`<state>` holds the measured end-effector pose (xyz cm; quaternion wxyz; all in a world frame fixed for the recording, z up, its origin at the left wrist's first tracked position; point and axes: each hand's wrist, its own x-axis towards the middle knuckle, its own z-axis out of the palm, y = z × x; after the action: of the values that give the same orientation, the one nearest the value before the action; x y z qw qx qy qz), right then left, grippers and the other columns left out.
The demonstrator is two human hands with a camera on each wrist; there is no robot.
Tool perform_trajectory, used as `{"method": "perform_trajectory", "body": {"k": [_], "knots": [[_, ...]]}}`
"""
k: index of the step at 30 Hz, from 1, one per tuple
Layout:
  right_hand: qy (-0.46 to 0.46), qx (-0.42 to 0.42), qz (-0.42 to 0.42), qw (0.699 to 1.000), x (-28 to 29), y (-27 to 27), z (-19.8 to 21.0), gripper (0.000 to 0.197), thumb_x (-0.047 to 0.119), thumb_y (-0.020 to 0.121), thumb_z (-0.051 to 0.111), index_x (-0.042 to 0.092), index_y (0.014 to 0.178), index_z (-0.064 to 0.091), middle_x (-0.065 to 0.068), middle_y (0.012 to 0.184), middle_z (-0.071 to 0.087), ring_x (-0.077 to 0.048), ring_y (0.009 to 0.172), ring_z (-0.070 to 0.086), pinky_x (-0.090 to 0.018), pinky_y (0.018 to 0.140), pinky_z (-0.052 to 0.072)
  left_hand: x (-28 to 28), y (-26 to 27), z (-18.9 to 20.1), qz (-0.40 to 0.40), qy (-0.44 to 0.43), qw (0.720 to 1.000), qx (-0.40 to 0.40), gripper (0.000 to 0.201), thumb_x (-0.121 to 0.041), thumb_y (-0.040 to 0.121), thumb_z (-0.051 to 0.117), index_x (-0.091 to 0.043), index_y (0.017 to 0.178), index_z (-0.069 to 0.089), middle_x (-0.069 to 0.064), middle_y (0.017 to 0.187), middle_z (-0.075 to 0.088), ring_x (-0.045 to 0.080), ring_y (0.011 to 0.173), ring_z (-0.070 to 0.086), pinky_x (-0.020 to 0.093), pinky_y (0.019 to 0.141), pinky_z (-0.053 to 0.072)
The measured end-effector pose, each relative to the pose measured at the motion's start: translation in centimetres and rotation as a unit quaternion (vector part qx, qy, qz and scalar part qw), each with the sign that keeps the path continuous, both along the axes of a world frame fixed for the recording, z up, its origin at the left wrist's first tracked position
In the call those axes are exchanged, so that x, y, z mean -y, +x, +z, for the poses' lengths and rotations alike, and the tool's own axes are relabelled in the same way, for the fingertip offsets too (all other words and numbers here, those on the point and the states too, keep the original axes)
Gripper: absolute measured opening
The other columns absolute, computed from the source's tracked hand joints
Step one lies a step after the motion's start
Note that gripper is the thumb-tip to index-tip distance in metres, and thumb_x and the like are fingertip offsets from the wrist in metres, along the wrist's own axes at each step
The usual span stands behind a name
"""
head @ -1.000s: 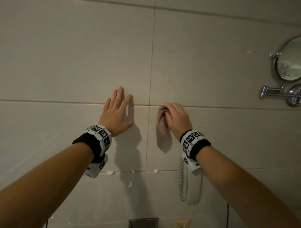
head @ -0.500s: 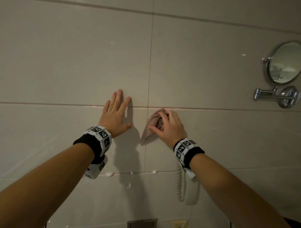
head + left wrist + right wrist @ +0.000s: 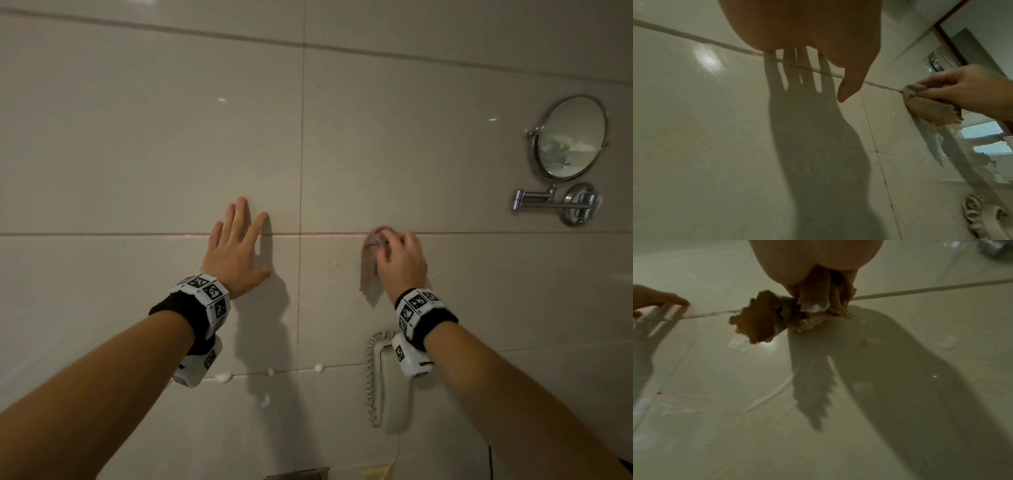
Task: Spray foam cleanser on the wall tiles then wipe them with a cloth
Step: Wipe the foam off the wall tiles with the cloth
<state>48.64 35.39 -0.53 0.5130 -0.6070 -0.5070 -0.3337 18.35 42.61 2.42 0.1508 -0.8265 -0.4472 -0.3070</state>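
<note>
Large beige wall tiles [image 3: 137, 154] fill the head view. My left hand [image 3: 236, 246] lies flat against the wall with fingers spread, straddling the horizontal grout line. My right hand [image 3: 400, 260] grips a bunched brownish cloth [image 3: 371, 260] and presses it on the same grout line, right of the vertical joint. The cloth [image 3: 764, 319] hangs below the curled fingers with white foam on it; the cloth [image 3: 929, 110] has a zigzag edge. Small blobs of white foam [image 3: 318, 367] sit along the lower grout line. No spray can is in view.
A round chrome mirror [image 3: 570, 137] on a swing arm [image 3: 548, 202] sticks out from the wall at upper right. A white wall telephone [image 3: 390, 387] with a coiled cord hangs below my right wrist. Wet streaks [image 3: 768, 395] mark the tile under the cloth.
My right hand has slid the cloth to the right along the grout line, away from the vertical joint. The left hand has stayed flat on the wall.
</note>
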Motion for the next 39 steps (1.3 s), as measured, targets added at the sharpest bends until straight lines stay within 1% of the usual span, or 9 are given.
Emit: {"method": "perform_trajectory", "body": {"k": [5, 8, 12, 18, 25, 28, 31, 35, 39], "knots": [[-0.012, -0.007, 0.001, 1.000, -0.5, 0.4, -0.1, 0.018, 0.011, 0.091, 0.066, 0.007, 0.107, 0.074, -0.016, 0.096, 0.062, -0.037, 0.086, 0.059, -0.045, 0.068, 0.053, 0.0, 0.8, -0.1, 0.004, 0.014, 1.000, 0.016, 0.107, -0.044, 0.080, 0.071, -0.028, 0.158, -0.001, 0.009, 0.161, -0.030, 0.026, 0.149, -0.024, 0.043, 0.121, -0.008], [-0.005, -0.011, 0.016, 1.000, -0.9, -0.5, -0.4, 0.016, 0.011, 0.090, 0.067, 0.008, 0.104, 0.075, -0.015, 0.095, 0.062, -0.036, 0.085, 0.060, -0.044, 0.067, 0.053, 0.0, 0.8, -0.1, 0.000, 0.022, 1.000, 0.018, 0.105, -0.044, 0.081, 0.070, -0.028, 0.159, 0.001, 0.009, 0.161, -0.029, 0.027, 0.150, -0.023, 0.044, 0.122, -0.007], [0.013, -0.017, 0.031, 0.999, -1.3, -1.3, -0.5, 0.017, 0.009, 0.090, 0.068, 0.009, 0.105, 0.076, -0.015, 0.095, 0.062, -0.035, 0.083, 0.060, -0.046, 0.066, 0.055, -0.4, 0.3, 0.1, -0.009, 0.038, 0.999, 0.013, 0.103, -0.041, 0.078, 0.071, -0.027, 0.158, 0.008, 0.010, 0.163, -0.024, 0.028, 0.151, -0.019, 0.046, 0.123, -0.004], [0.017, 0.018, 0.067, 0.997, -2.0, -3.5, -0.6, 0.024, 0.003, 0.086, 0.070, 0.012, 0.107, 0.077, -0.014, 0.093, 0.062, -0.036, 0.080, 0.060, -0.040, 0.063, 0.054, -0.9, -0.7, 0.5, -0.014, 0.057, 0.998, 0.004, 0.099, -0.040, 0.078, 0.071, -0.027, 0.157, 0.013, 0.010, 0.164, -0.021, 0.028, 0.151, -0.017, 0.047, 0.123, -0.003], [0.015, 0.033, 0.135, 0.990, -3.8, -9.4, -0.4, 0.024, 0.009, 0.088, 0.071, 0.020, 0.107, 0.078, -0.007, 0.092, 0.058, -0.029, 0.082, 0.058, -0.037, 0.064, 0.052, -1.5, -4.0, 0.5, 0.001, 0.058, 0.998, 0.016, 0.100, -0.040, 0.077, 0.071, -0.026, 0.158, 0.014, 0.010, 0.164, -0.020, 0.029, 0.152, -0.016, 0.048, 0.122, -0.003], [0.020, 0.032, 0.136, 0.990, -4.5, -11.3, -0.3, 0.021, 0.008, 0.088, 0.070, 0.018, 0.104, 0.078, -0.008, 0.092, 0.059, -0.031, 0.080, 0.058, -0.037, 0.063, 0.053, -1.9, -6.2, 0.5, 0.013, 0.052, 0.998, 0.020, 0.100, -0.040, 0.077, 0.072, -0.027, 0.158, 0.013, 0.010, 0.164, -0.020, 0.029, 0.152, -0.016, 0.048, 0.122, -0.003], [0.012, 0.045, 0.124, 0.991, -4.4, -11.5, -0.1, 0.019, 0.011, 0.090, 0.067, 0.018, 0.104, 0.078, -0.009, 0.091, 0.058, -0.032, 0.079, 0.057, -0.037, 0.061, 0.052, -2.4, -7.9, 0.3, 0.024, 0.051, 0.998, 0.021, 0.102, -0.040, 0.076, 0.073, -0.027, 0.158, 0.013, 0.012, 0.164, -0.017, 0.031, 0.152, -0.014, 0.049, 0.122, -0.002], [0.009, 0.071, 0.105, 0.992, -3.9, -11.4, 0.2, 0.022, 0.006, 0.085, 0.072, 0.019, 0.101, 0.079, -0.010, 0.090, 0.059, -0.033, 0.080, 0.059, -0.037, 0.060, 0.052, -2.9, -9.0, 0.0, 0.020, 0.053, 0.998, 0.029, 0.103, -0.039, 0.075, 0.074, -0.027, 0.158, 0.014, 0.012, 0.165, -0.016, 0.031, 0.152, -0.013, 0.050, 0.122, -0.001], [-0.008, 0.110, 0.103, 0.989, -4.4, -13.6, 0.7, 0.026, 0.001, 0.076, 0.075, 0.016, 0.097, 0.080, -0.013, 0.091, 0.061, -0.035, 0.081, 0.062, -0.036, 0.057, 0.053, -3.3, -9.6, -0.2, 0.025, 0.057, 0.998, 0.030, 0.103, -0.042, 0.075, 0.073, -0.028, 0.158, 0.012, 0.012, 0.164, -0.018, 0.031, 0.152, -0.014, 0.051, 0.122, -0.001]]}}
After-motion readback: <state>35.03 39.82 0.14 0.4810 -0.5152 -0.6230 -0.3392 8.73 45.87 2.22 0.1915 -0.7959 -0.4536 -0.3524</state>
